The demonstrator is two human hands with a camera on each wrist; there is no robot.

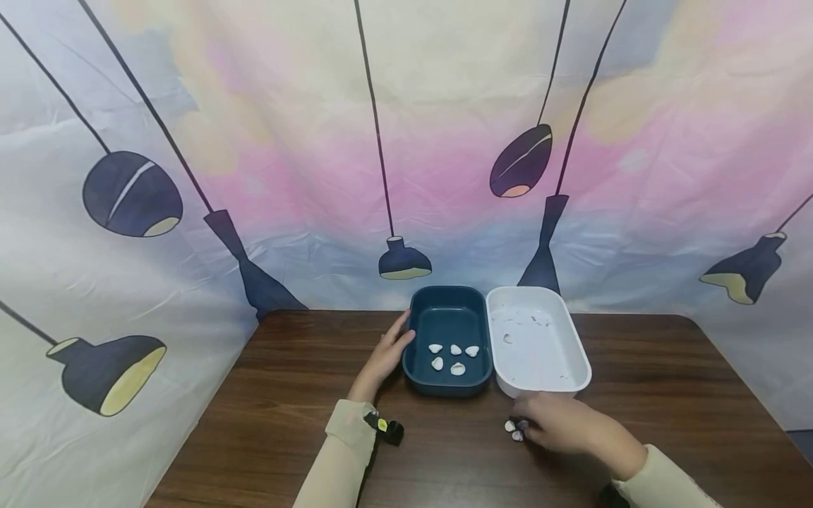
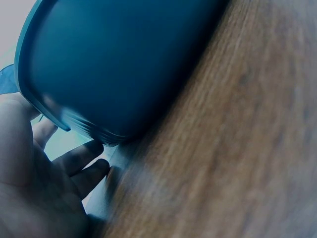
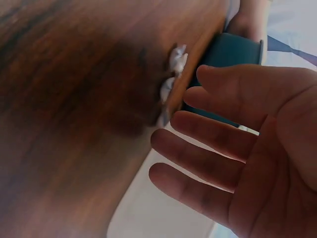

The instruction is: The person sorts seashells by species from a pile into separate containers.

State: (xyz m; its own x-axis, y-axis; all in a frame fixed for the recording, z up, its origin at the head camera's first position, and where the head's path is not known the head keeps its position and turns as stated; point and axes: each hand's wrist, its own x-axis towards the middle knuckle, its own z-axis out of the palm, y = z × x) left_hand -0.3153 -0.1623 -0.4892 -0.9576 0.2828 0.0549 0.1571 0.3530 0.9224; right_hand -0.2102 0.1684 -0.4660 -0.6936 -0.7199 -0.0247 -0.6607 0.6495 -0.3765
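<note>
My right hand [image 1: 559, 423] hovers low over the dark brown wood-grain table [image 1: 286, 395], fingers spread and relaxed in the right wrist view [image 3: 208, 148], holding nothing; its fingertips sit just beside a small cluster of pale, glossy shell-like pieces [image 1: 513, 429], which lie on the table at about 6 o'clock from the white tray. In the right wrist view these pieces [image 3: 173, 74] appear as three or so whitish, irregular chips in a loose row, blurred enough that I cannot tell their exact form or material. From the head view, part of the cluster is hidden under my fingertips. My left hand [image 1: 387, 353] rests with straight fingers against the left wall of the dark teal rounded-rectangular plastic tray [image 1: 419, 317], at its 9 o'clock; the left wrist view shows the open palm and fingers [image 2: 79, 158] beside the tray's smooth, matte outer wall [image 2: 124, 64], touching rather than gripping it. Inside the teal tray lie five more small white pieces [image 1: 453, 357], loosely grouped toward its near half. Touching it at 3 o'clock is a white rounded-rectangular plastic tray [image 1: 571, 339], whose floor carries faint pale shapes I cannot make out against the white. Both sleeves are beige; a printed fabric backdrop [image 1: 190, 106] with dark lamp shapes hangs behind the table.
</note>
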